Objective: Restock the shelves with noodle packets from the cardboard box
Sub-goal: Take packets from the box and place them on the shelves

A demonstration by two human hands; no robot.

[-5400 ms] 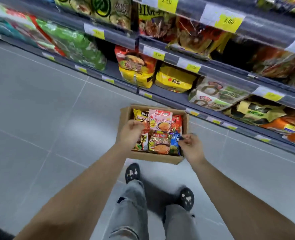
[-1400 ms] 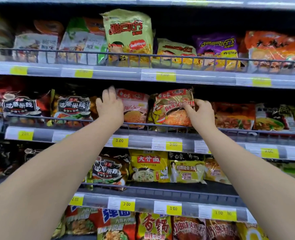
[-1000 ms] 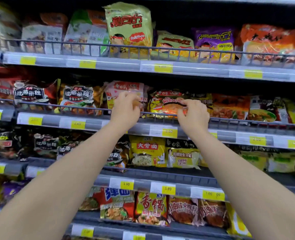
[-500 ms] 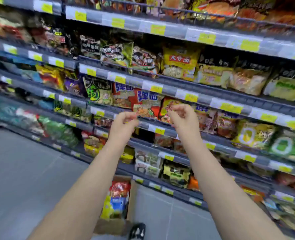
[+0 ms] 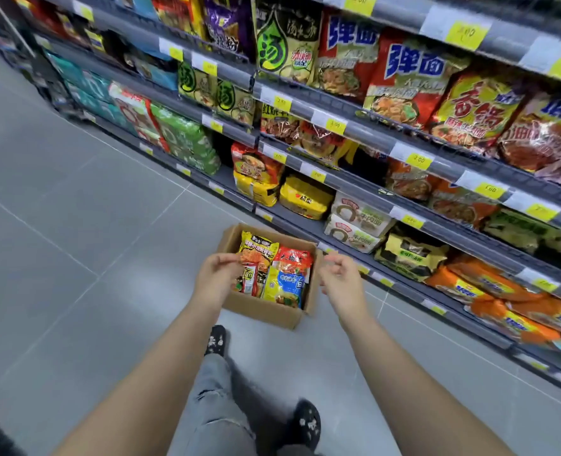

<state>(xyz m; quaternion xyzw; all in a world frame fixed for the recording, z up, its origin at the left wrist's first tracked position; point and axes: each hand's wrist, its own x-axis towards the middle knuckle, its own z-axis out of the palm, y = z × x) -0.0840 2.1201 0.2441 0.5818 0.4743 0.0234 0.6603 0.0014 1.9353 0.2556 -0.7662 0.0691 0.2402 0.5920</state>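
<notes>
Standing on the grey floor (image 5: 75, 225) just before the lowest shelf (image 5: 308, 225): one open cardboard box (image 5: 266, 312), holding several noodle packets (image 5: 285, 278) upright on edge, packed side by side. Left hand (image 5: 215, 279) above the box's left side, fingers loosely curled near the yellow packet (image 5: 257, 251); contact cannot be told. Right hand (image 5: 340, 278) above the right wall, fingers apart, empty. Handling, judged: light, crinkly film, slippery, contents brittle. Best pinched at the top seam or held flat by both edges, without squeezing.
</notes>
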